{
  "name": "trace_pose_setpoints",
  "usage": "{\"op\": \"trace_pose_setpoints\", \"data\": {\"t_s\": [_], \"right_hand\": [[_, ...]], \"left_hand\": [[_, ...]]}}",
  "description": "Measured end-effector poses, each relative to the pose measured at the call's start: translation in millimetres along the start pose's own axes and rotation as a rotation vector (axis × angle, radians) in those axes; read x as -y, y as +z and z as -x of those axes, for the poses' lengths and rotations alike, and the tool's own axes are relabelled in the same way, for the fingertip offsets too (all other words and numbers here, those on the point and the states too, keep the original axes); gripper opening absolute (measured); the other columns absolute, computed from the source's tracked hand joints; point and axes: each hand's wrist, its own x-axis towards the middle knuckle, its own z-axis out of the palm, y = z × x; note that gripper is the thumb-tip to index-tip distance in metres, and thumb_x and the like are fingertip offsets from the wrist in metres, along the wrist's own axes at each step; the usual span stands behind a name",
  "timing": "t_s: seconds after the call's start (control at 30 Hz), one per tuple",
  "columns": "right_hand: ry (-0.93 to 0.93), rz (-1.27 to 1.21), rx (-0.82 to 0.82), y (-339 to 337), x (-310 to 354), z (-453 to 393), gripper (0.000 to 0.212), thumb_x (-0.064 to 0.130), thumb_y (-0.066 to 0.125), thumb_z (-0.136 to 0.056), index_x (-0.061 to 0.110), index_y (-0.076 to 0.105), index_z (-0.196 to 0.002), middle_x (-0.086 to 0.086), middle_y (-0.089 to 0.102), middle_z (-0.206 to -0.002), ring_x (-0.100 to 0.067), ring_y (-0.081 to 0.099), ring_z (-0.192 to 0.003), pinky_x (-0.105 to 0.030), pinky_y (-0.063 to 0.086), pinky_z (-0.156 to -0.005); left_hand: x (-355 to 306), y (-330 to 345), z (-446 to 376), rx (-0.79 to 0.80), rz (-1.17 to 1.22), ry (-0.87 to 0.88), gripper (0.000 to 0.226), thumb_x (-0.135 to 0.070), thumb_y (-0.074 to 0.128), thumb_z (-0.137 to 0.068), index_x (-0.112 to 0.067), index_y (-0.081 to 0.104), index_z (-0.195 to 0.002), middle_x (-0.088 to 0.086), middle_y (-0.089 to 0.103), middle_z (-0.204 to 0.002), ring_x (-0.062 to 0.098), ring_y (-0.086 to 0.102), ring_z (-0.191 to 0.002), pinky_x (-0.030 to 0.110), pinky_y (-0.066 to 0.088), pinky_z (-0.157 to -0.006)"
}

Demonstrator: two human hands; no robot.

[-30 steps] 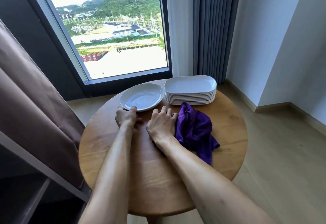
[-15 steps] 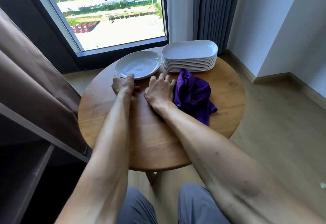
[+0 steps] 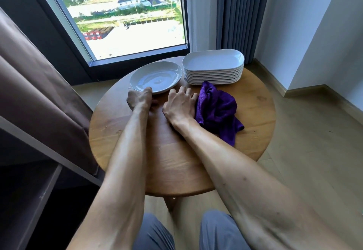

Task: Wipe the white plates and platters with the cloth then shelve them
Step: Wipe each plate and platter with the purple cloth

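Observation:
A round white plate [image 3: 157, 76] lies at the back left of the round wooden table [image 3: 176, 161]. To its right stands a stack of several white oblong platters [image 3: 213, 66]. A crumpled purple cloth [image 3: 218, 110] lies in front of the stack. My left hand [image 3: 139, 99] is curled into a loose fist on the table, its knuckles touching the plate's near rim. My right hand [image 3: 179, 106] rests flat on the wood with fingers apart, its outer edge against the cloth, gripping nothing.
A dark shelf unit [image 3: 29, 181] with a brown curtain [image 3: 39, 92] stands at my left. Behind the table are a large window [image 3: 125, 13] and grey drapes [image 3: 237, 13]. White walls and wooden floor [image 3: 314, 141] lie to the right. My knees show under the table.
The view has tilted down, bringing my knees into sight. Both hands stay where they were, beside the plate and the cloth.

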Motion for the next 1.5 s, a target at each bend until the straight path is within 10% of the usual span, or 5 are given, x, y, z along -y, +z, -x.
{"op": "trace_pose_setpoints", "data": {"t_s": [0.47,0.6,1.0,1.2,1.5], "right_hand": [[-0.045,0.056,-0.029,-47,-26,13,0.042,0.030,0.057,-0.081,0.014,0.068,-0.119,-0.025,0.045,-0.147,-0.043,0.028,-0.144,-0.057,0.015,-0.118],[0.228,0.056,0.197,-62,-55,22,0.054,0.036,0.061,-0.082,0.020,0.050,-0.133,-0.023,0.033,-0.150,-0.044,0.029,-0.139,-0.060,0.027,-0.110],[0.383,-0.872,-0.365,-139,-18,9,0.062,0.039,0.084,-0.078,0.014,0.040,-0.113,-0.005,0.060,-0.102,-0.030,0.065,-0.091,-0.035,0.048,-0.071],[-0.088,-0.754,0.249,-145,21,16,0.050,0.038,0.067,-0.080,0.030,0.066,-0.129,-0.002,0.058,-0.123,-0.024,0.055,-0.113,-0.033,0.045,-0.095],[0.261,-0.986,-0.207,-123,33,29,0.033,0.031,0.082,-0.079,0.014,0.068,-0.104,-0.005,0.076,-0.100,-0.024,0.071,-0.096,-0.040,0.054,-0.089]], "left_hand": [[-29,-53,51,0.005,0.825,-0.425,0.042,-0.005,0.040,-0.080,-0.008,0.055,-0.118,0.021,0.058,-0.129,0.036,0.057,-0.092,0.047,0.055,-0.065],[-16,-74,72,0.019,0.732,-0.324,0.020,-0.018,0.039,-0.087,-0.015,0.055,-0.099,0.020,0.057,-0.126,0.035,0.059,-0.093,0.041,0.054,-0.068],[-13,-118,122,0.294,0.686,-0.058,0.050,-0.021,0.047,-0.082,-0.027,0.055,-0.131,0.018,0.066,-0.118,0.040,0.065,-0.090,0.046,0.057,-0.057],[-41,-106,130,0.265,0.623,0.154,0.045,-0.041,0.039,-0.106,-0.036,0.042,-0.150,0.011,0.057,-0.140,0.033,0.064,-0.113,0.046,0.063,-0.070],[-35,-121,152,0.353,0.347,0.477,0.060,-0.039,0.044,-0.097,-0.036,0.035,-0.156,-0.036,0.049,-0.131,-0.021,0.049,-0.117,0.005,0.042,-0.091]]}}
